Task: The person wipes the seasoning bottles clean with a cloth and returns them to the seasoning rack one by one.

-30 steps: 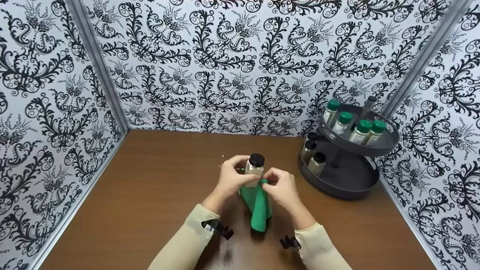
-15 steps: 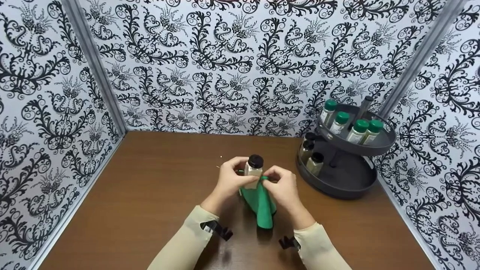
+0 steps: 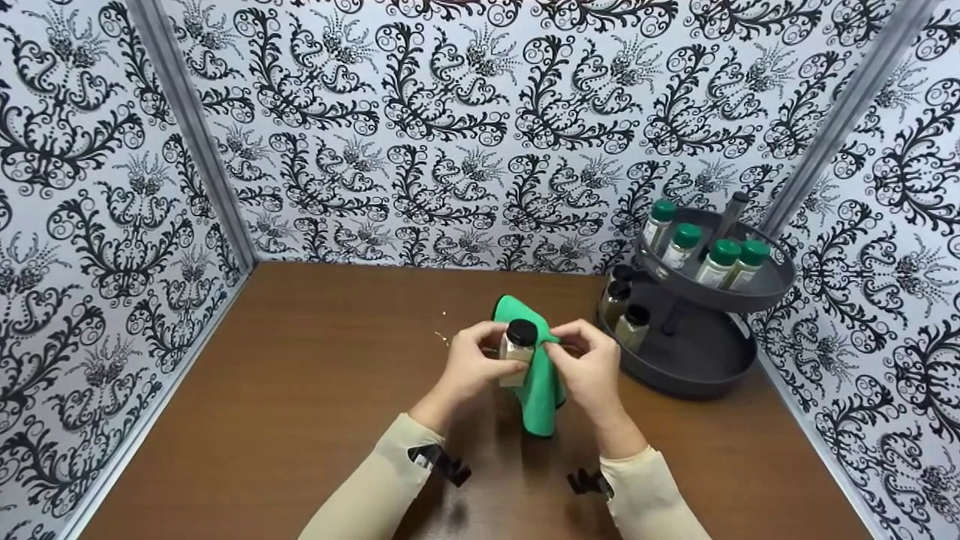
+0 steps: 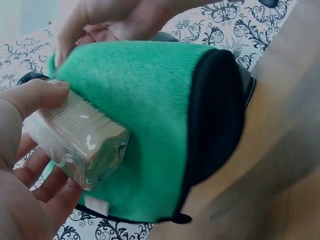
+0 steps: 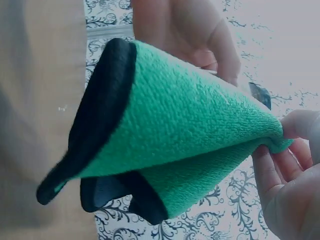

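A clear spice jar [image 3: 516, 358] with a black lid and pale contents is held upright above the table by my left hand [image 3: 471, 363], its thumb across the near side. In the left wrist view the jar [image 4: 82, 135] shows a printed label and a square base. My right hand [image 3: 592, 367] pinches a green cloth [image 3: 541, 390] with dark edging, just right of the jar. From the pinch the cloth [image 5: 190, 120] hangs in folds, as the right wrist view shows. Behind the jar, part of the cloth stands up past the lid.
On the right stands a two-tier dark grey turntable rack [image 3: 690, 367]. Several green-capped jars [image 3: 718, 264] sit on its upper tier, and black-capped jars [image 3: 632, 327] on the lower one. Small pale crumbs [image 3: 442, 337] lie on the brown table [image 3: 337, 360]. Patterned walls enclose the back and sides.
Both hands have shifted slightly right and toward me with the jar. The cloth has swung up, so a corner now shows behind the jar's lid, and its hanging end sits higher.
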Demonstrator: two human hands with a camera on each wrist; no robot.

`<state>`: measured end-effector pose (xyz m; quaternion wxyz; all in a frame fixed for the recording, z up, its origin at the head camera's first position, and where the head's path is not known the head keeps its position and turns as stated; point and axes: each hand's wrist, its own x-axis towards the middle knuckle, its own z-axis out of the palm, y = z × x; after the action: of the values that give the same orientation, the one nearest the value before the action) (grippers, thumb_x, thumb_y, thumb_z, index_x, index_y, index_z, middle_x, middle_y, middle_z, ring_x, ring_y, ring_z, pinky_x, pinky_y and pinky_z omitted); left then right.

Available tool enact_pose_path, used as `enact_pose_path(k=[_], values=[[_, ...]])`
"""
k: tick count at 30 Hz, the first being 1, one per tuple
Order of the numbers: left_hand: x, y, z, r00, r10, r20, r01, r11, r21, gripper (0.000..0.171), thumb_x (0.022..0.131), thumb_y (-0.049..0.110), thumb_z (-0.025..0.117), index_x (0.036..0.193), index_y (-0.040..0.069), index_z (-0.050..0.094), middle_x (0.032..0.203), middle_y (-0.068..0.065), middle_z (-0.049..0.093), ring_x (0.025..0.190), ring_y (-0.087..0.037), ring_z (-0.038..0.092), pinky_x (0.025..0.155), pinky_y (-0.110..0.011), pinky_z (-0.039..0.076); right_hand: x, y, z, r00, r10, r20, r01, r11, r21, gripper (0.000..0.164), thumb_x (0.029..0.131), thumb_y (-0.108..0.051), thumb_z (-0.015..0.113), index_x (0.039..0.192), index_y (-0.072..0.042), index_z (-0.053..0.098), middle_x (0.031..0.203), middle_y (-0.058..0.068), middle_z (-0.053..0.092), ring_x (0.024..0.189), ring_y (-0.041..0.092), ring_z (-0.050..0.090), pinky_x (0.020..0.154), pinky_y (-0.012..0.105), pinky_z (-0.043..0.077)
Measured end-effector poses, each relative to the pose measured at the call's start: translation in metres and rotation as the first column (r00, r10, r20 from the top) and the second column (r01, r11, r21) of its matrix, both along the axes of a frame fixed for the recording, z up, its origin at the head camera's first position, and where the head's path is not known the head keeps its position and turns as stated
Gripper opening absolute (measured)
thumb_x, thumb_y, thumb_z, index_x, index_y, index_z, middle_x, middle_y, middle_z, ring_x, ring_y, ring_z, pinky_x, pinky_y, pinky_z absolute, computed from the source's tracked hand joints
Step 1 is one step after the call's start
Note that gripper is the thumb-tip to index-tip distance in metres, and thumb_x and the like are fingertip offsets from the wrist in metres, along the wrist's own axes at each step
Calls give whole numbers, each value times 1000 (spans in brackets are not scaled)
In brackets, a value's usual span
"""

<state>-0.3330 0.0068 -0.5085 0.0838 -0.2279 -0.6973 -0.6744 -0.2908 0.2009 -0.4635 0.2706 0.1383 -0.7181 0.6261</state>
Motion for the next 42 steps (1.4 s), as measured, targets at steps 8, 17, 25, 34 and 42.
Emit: enact_pose_path(k=[8, 17, 25, 34, 42], values=[[3, 3, -1, 1000, -15, 8, 16, 999, -43, 53, 70, 8, 94, 120, 2, 77, 103, -14, 78, 86, -12, 73, 80, -27, 62, 3, 3, 5, 994, 2, -113, -8, 999, -51, 14, 82, 15, 79, 93, 10, 75, 89, 19, 76, 80, 10, 76, 72, 21, 62], [3, 3, -2, 1000, 14, 7, -14, 1000, -25, 50, 72, 9, 94, 119, 4, 77, 103, -15, 78, 89, -13, 73, 81, -28, 63, -5, 2, -3, 1000, -28, -1, 28, 999, 42, 15, 83, 11, 80, 93, 1, 77, 91, 21, 76, 81, 9, 76, 72, 20, 62], [6, 0, 8, 999, 36, 22, -38, 997, 65, 52, 71, 3, 94, 120, 2, 77, 100, -15, 78, 87, -12, 72, 79, -26, 62, -11, -3, -14, 993, 0, 119, -22, 983, 183, 15, 81, 9, 78, 87, -6, 77, 86, 13, 78, 78, 6, 72, 70, 19, 59], [5, -7, 17, 994, 103, -27, -102, 994, 32, 51, 71, 8, 96, 119, 5, 78, 99, -11, 77, 86, -10, 69, 78, -29, 61, -12, -7, -24, 975, 16, 220, -94, 933, 348, 16, 79, 4, 76, 84, -10, 74, 82, 7, 77, 74, 6, 66, 70, 21, 54], [5, -7, 18, 991, 130, -29, -128, 991, 45, 52, 70, 4, 95, 118, 1, 77, 95, -12, 76, 83, -8, 67, 78, -30, 61, -13, -8, -26, 970, -13, 244, -91, 909, 408, 15, 76, 3, 75, 84, -10, 75, 77, 0, 73, 71, 8, 62, 69, 23, 52]])
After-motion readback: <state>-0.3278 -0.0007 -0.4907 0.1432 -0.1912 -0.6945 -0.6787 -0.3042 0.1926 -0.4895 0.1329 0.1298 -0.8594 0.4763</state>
